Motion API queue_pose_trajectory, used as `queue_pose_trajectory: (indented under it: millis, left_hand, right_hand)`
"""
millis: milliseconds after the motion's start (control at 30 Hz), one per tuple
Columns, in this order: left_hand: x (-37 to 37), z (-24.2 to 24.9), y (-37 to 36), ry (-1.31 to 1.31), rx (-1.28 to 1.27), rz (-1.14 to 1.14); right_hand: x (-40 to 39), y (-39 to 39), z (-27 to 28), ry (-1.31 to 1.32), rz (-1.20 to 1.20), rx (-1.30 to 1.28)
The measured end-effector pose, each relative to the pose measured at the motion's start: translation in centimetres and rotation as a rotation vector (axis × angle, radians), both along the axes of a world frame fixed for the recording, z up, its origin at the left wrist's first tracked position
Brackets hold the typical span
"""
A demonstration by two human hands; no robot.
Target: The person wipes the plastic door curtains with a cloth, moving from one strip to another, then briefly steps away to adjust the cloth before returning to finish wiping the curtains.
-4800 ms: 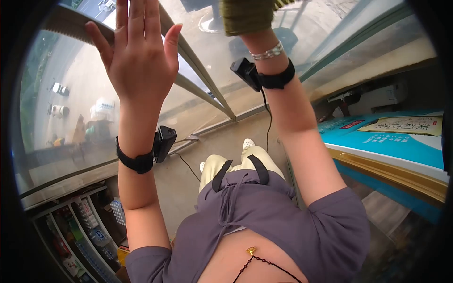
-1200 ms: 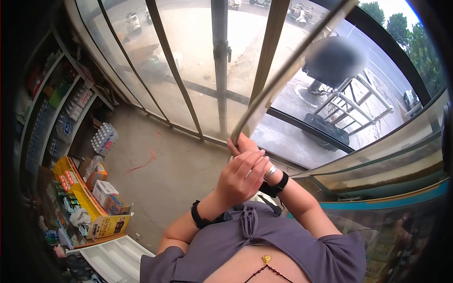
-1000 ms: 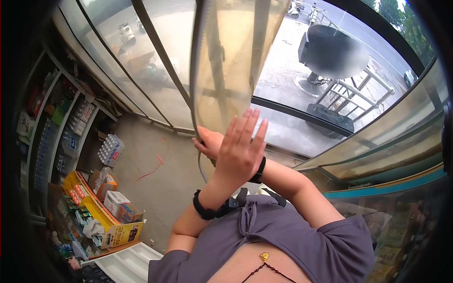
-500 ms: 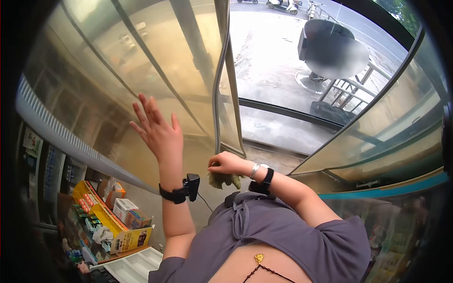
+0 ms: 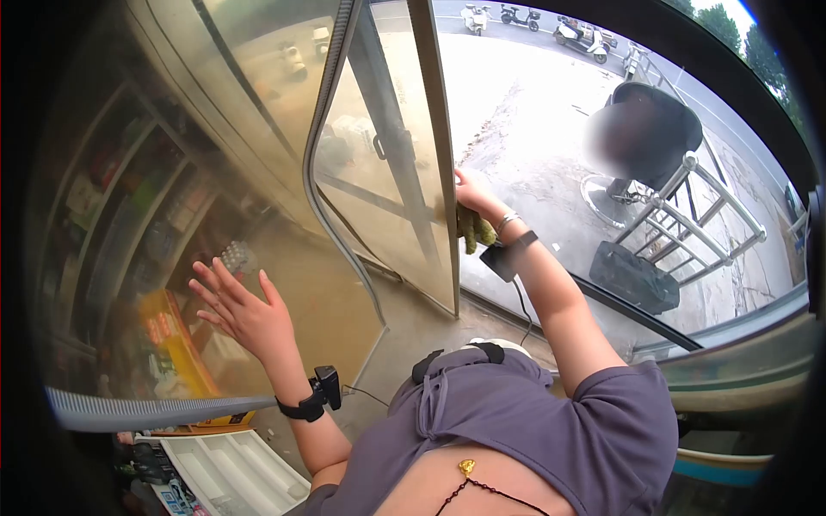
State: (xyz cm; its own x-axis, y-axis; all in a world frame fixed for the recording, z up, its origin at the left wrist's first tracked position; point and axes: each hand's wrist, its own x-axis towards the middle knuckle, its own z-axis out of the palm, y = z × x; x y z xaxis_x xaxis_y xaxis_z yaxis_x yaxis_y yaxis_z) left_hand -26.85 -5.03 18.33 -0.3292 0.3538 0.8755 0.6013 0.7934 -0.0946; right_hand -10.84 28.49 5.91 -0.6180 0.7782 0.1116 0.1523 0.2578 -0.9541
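Observation:
My left hand has its fingers spread, with the palm at a large yellowish see-through plastic door curtain that has a grey ribbed edge. My right hand is stretched out at the far edge of a narrower curtain panel, over the doorway. Its fingers are closed on a crumpled olive-green cloth, which hangs below the palm. The panel's edge hides the fingertips of that hand.
Outside the glass stand a black seat, a metal rail and a black box, with scooters on the road. Shelves and a yellow carton show through the curtain. A white tray lies at the lower left.
My right hand has reached forward and right with the cloth, from near my waist to the panel's edge. My left hand has moved lower and left, and the curtain sits differently in view.

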Motion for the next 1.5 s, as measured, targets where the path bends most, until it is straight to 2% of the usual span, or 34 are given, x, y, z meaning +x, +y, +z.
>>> queue_pose_trajectory:
  millis: [67, 167, 367, 433, 467, 533, 567, 600, 700, 733, 800, 867, 900, 967, 1000, 1033, 1067, 1100, 1133, 1200, 1267, 1300, 1333, 1367, 1433, 1467, 1500]
  left_hand:
    - [0.7, 0.2, -0.5, -0.014, 0.007, 0.06]
    - [1.7, 0.7, -1.1, -0.03, 0.008, 0.116]
    - [3.7, -0.2, -2.7, -0.096, 0.012, 0.21]
    - [3.8, -0.5, -3.1, -0.08, 0.013, 0.239]
    - [3.7, -0.6, -3.4, -0.059, 0.014, 0.265]
    - [3.7, -0.6, -3.9, -0.039, 0.007, 0.256]
    - [3.7, -0.6, -4.1, -0.031, 0.006, 0.254]
    - [3.6, -0.6, -4.2, -0.022, 0.001, 0.247]
    - [3.7, -0.8, -4.5, -0.005, -0.038, 0.277]
    - [3.8, -0.8, -4.6, -0.012, -0.039, 0.292]
    - [3.7, -0.8, -4.7, -0.008, -0.053, 0.299]
    - [3.7, -0.8, -4.9, -0.011, -0.052, 0.312]
    - [3.6, -0.8, -5.0, -0.007, -0.061, 0.306]
    - [3.6, -1.0, -5.1, 0.012, -0.064, 0.363]
    - [3.7, -1.2, -5.3, 0.014, -0.061, 0.362]
    - [4.0, -1.4, -5.5, 0.031, -0.081, 0.374]
    - [3.7, -1.5, -5.2, 0.051, -0.096, 0.383]
    - [3.6, -1.5, -5.1, 0.054, -0.093, 0.379]
    - [3.7, -1.6, -5.0, 0.05, -0.102, 0.377]
    - [3.8, -1.6, -4.6, 0.043, -0.113, 0.371]
    - [3.9, -1.4, -4.1, 0.049, -0.122, 0.327]
    - [3.9, -1.4, -3.8, 0.045, -0.127, 0.327]
    - [3.7, -1.3, -3.4, 0.018, -0.125, 0.323]
    - [3.4, -1.3, -3.1, -0.005, -0.12, 0.319]
    - [3.0, -1.2, -2.2, -0.004, -0.116, 0.304]
    - [2.8, -1.2, -1.9, -0.007, -0.111, 0.289]
    - [2.7, -1.1, -1.6, -0.003, -0.109, 0.283]
  right_hand:
    - [-3.4, 2.4, -1.2, -0.004, 0.211, 0.021]
    - [-7.8, 5.1, -3.1, -0.019, 0.342, 0.053]
    - [-15.5, 8.8, -10.4, 0.064, 0.306, 0.11]
    - [-16.8, 7.6, -9.8, 0.154, 0.248, 0.138]
    - [-16.2, 7.5, -9.9, 0.104, 0.229, 0.09]
    - [-10.4, 1.5, -0.5, 0.005, 0.192, -0.005]
    - [-9.6, -0.1, 1.3, 0.023, 0.164, -0.116]
    - [-9.5, -0.7, 2.9, 0.033, 0.158, -0.121]
    - [-10.3, -1.9, 6.6, 0.393, 0.331, -0.505]
    - [-9.8, -2.1, 8.8, 0.512, 0.357, -0.543]
    - [-9.8, -1.3, 11.2, 0.603, 0.348, -0.41]
    - [-9.2, -0.4, 12.5, 0.526, 0.245, -0.253]
    - [-7.9, -0.9, 13.1, 0.53, 0.237, -0.261]
    - [-4.3, -2.3, 13.4, 0.306, 0.053, 0.119]
    - [-2.7, -3.1, 12.4, 0.291, -0.048, 0.237]
    - [-0.9, -4.2, 11.5, 0.387, -0.182, 0.398]
    - [3.0, -5.3, 9.7, 0.432, -0.23, 0.2]
    - [4.7, -6.3, 9.2, 0.581, -0.374, 0.212]
    - [6.8, -7.7, 9.5, 0.764, -0.402, 0.056]
    - [10.8, -9.8, 10.5, 0.873, -0.575, 0.456]
    - [14.6, -10.4, 10.8, 0.676, -0.798, 1.009]
    - [16.4, -10.4, 11.1, 0.49, -0.868, 1.265]
    - [17.9, -9.7, 10.3, 0.35, -0.902, 1.437]
    - [19.0, -9.1, 9.6, 0.098, -0.967, 1.578]
    - [21.1, -7.0, 6.8, -0.479, -1.089, 1.73]
    - [21.4, -6.1, 5.9, -0.481, -1.096, 1.728]
    - [21.6, -5.4, 5.5, -0.592, -1.152, 1.608]
